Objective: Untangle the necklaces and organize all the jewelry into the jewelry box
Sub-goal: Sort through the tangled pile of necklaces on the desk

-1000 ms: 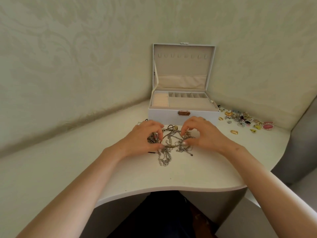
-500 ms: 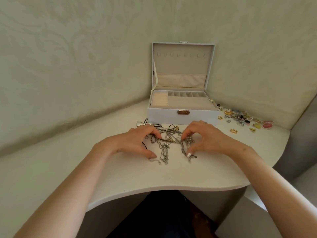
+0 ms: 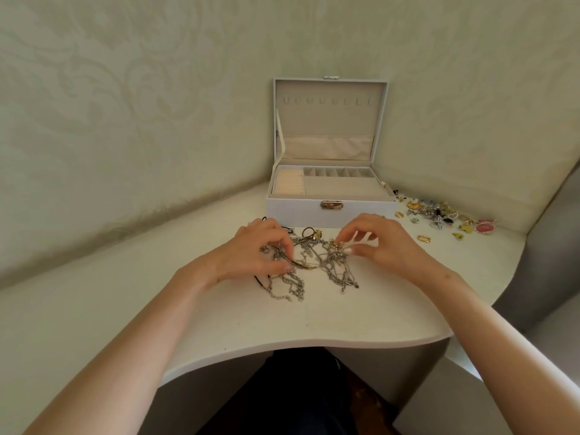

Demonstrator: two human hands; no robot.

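In the head view, the left hand [image 3: 251, 249] lies palm down on the left part of a tangle of silver and gold-toned necklace chains [image 3: 317, 268]. Its fingers are curled, and thumb and fingertips pinch strands at the heap's left edge. The right hand [image 3: 384, 243] is over the right part of the tangle, fingers bent and close together. It pinches a small pale beaded cluster at the top of the heap between thumb and fingertips.

The tangle sits mid-way across a white bench with a curved near edge [image 3: 314, 328]. Loose chain ends trail toward the near side, and a thin dark cord shows at its left. Just beyond the hands stands a white rectangular jewelry box with a brass-coloured clasp [image 3: 301, 210], its lid upright and open. The beige lining shows ring rolls at left, a row of small compartments along the far side and a larger flat section.

Right of the box, on the far right of the bench, lies a scatter of small gold, pink and dark trinkets [image 3: 439, 216]. Nearer, and apart from them, is a gold oval ring [image 3: 424, 238]. Behind the bench is a pale green wall with a faint scroll pattern [image 3: 141, 105]. A grey upholstered piece [image 3: 552, 252] borders the bench at right, and dark clothing [image 3: 292, 397] shows below the near edge
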